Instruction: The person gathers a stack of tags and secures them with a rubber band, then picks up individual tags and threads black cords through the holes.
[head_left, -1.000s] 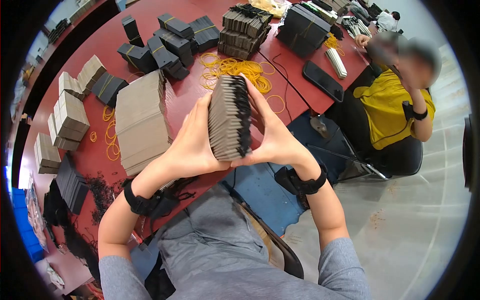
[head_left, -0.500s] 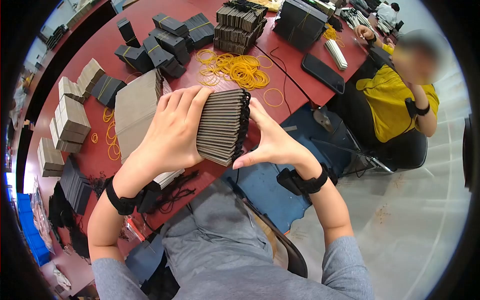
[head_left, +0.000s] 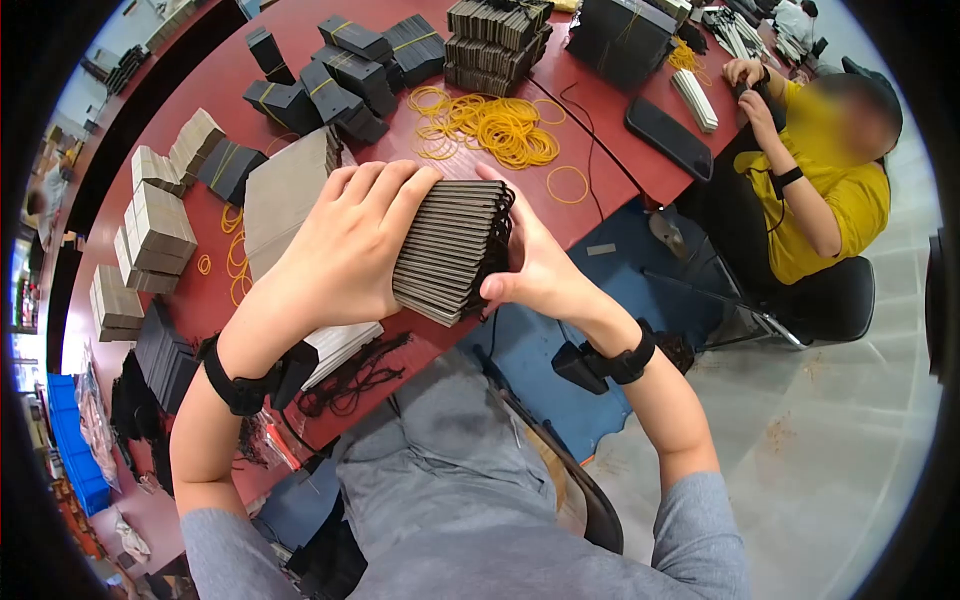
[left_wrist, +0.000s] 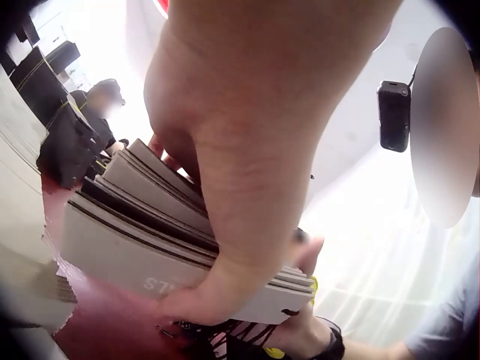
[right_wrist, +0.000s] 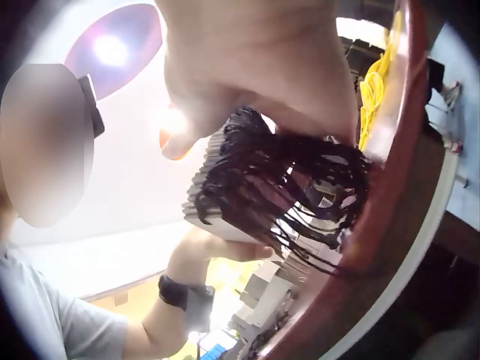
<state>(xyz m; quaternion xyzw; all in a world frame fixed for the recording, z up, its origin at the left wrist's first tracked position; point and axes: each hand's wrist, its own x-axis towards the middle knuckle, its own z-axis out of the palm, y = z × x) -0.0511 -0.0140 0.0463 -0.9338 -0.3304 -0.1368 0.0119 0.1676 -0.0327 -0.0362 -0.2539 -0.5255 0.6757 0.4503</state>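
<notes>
A thick stack of grey cardboard tags (head_left: 450,250) is held in the air above the near table edge. Black strings (right_wrist: 285,187) hang in loops from one end of it. My left hand (head_left: 345,235) grips the stack from the left, fingers over the top and thumb below, as the left wrist view shows. White print marks the outer tag (left_wrist: 112,244) there. At the string end my right hand (head_left: 540,260) has its fingers along the far side and its thumb standing out near the strings.
Yellow rubber bands (head_left: 510,130) lie on the red table (head_left: 580,225). Black bundles (head_left: 350,80), grey bundles (head_left: 160,225) and a large grey stack (head_left: 285,195) stand around them. A phone (head_left: 668,138) lies right. A person in yellow (head_left: 810,210) sits beyond.
The stack has turned from upright between both hands to tilted, tag edges facing up. My left hand has shifted over its top. The seated person has lowered their hands.
</notes>
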